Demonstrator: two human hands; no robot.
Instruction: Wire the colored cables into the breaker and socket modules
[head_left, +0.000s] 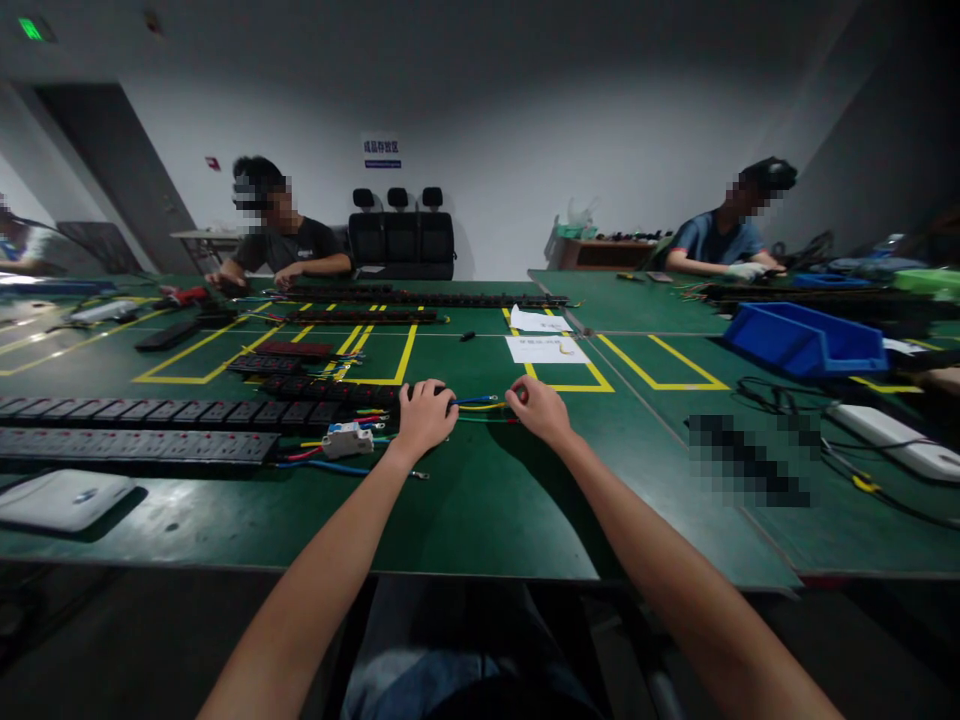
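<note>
My left hand (426,418) is curled palm-down over the end of a black power strip (330,390), hiding that end. From under it run a blue wire (476,401) with a metal lug, a yellow wire (484,407) and a green wire (484,420). My right hand (538,408) is closed in a pinch at the yellow wire's tip; the fingers cover the exact grip. Nearer to me lie a longer black strip (172,412) and a grey-faced strip (142,446). Beside the latter sits a grey-white circuit breaker (349,439) with wires.
Paper sheets (547,349) lie beyond my hands inside yellow tape lines. At right are a blue bin (810,340), a white device (896,440) and cables. A white box (67,498) is at the near left. Co-workers (289,235) sit across the green table (487,520).
</note>
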